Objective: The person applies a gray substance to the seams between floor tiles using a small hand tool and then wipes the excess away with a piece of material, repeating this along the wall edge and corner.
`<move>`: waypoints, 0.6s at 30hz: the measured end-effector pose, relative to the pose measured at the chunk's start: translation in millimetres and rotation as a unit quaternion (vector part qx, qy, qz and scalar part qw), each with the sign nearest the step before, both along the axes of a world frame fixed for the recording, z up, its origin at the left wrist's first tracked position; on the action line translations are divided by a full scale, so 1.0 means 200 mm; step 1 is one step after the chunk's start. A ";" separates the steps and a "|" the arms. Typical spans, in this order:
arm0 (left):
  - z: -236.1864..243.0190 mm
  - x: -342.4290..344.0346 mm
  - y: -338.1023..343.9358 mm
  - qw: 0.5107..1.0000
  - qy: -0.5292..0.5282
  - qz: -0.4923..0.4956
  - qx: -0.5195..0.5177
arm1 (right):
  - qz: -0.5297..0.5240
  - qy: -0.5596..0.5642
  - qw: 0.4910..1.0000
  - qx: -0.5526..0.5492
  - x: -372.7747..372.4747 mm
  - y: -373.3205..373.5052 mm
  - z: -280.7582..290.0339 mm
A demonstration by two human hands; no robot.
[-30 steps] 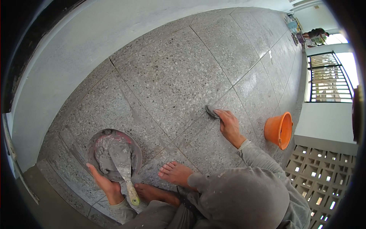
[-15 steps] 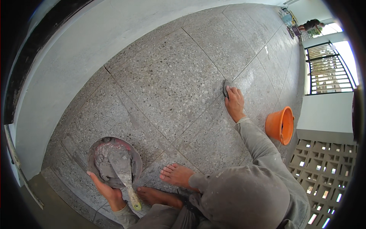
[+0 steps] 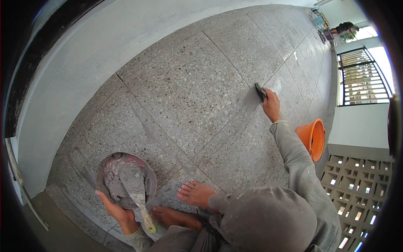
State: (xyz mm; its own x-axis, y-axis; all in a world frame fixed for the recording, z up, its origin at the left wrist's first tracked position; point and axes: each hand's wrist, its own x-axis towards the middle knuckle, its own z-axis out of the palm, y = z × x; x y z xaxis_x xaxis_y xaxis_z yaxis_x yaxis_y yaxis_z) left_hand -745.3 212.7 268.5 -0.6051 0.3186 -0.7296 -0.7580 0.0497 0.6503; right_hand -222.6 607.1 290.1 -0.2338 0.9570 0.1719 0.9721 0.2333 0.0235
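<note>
My right hand is closed on a small dark flat spreader, its edge tilted over a floor joint where the tile lines meet. Smeared grey paste shows on the terrazzo just left of it. At lower left, my left hand cups the near side of a round bowl, thumb along the outside; the other fingers are hidden. Thick grey grout fills much of the bowl. A putty knife lies in it, blade coated with grout, its yellowish handle sticking out over the near rim.
My bare feet rest on the tiles right of the bowl. An orange bucket lies tipped beyond my right forearm. A white wall curves along the left. Another person bends over at the far right, near several objects.
My right hand has moved a little right with the spreader, which now tilts more on edge and uncovers smeared paste. My left hand and the bowl stay put.
</note>
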 end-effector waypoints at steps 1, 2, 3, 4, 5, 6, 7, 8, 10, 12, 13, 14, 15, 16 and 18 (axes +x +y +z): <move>0.00 0.00 0.00 1.000 0.003 0.002 -0.003 | 0.033 0.011 0.999 -0.023 -0.04 -0.08 -0.01; 0.01 0.01 0.00 1.000 0.000 0.005 -0.002 | 0.068 0.019 0.997 -0.042 -0.09 -0.15 0.01; 0.02 0.02 0.01 1.000 -0.014 0.005 0.002 | 0.082 0.025 0.994 -0.067 -0.15 -0.24 0.03; 0.04 0.02 0.03 1.000 -0.025 0.006 0.008 | 0.098 0.035 0.990 -0.090 -0.22 -0.31 0.04; 0.04 0.04 0.05 1.000 -0.026 0.007 0.011 | 0.131 0.037 0.986 -0.097 -0.31 -0.39 0.04; 0.05 0.05 0.07 1.000 -0.022 0.012 -0.001 | 0.165 0.042 0.980 -0.105 -0.38 -0.48 0.05; 0.05 0.05 0.08 1.000 -0.018 0.017 -0.011 | 0.166 0.043 0.980 -0.104 -0.41 -0.57 0.08; 0.03 0.04 0.07 1.000 -0.016 0.020 -0.009 | 0.177 0.055 0.971 -0.152 -0.45 -0.65 0.10; -0.01 0.03 0.05 1.000 -0.009 0.002 0.018 | 0.198 0.080 0.944 -0.251 -0.49 -0.79 0.12; -0.02 0.02 0.03 0.999 -0.009 0.002 0.033 | 0.212 0.091 0.924 -0.305 -0.48 -0.79 0.12; -0.02 0.02 0.03 0.999 -0.009 -0.002 0.047 | 0.169 0.118 0.946 -0.250 -0.46 -0.69 0.12; 0.00 0.03 0.01 0.999 -0.010 0.002 0.039 | 0.124 0.143 0.962 -0.197 -0.42 -0.61 0.13; 0.03 0.03 0.01 0.999 -0.004 0.007 0.032 | 0.104 0.135 0.975 -0.143 -0.38 -0.47 0.13; 0.04 0.02 0.03 1.000 0.003 0.012 0.029 | 0.084 0.126 0.985 -0.085 -0.32 -0.29 0.12; 0.02 0.01 0.04 1.000 0.010 0.002 0.028 | 0.053 0.056 0.997 0.003 -0.18 -0.02 0.04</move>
State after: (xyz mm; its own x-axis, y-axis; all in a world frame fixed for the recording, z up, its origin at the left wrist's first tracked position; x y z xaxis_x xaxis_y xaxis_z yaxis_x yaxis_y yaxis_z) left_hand -743.0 220.6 272.7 -0.6200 0.3573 -0.6985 -0.7454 0.0097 0.6666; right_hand -259.2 602.5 297.8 -0.3130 0.9268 0.2074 0.9385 0.3353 -0.0819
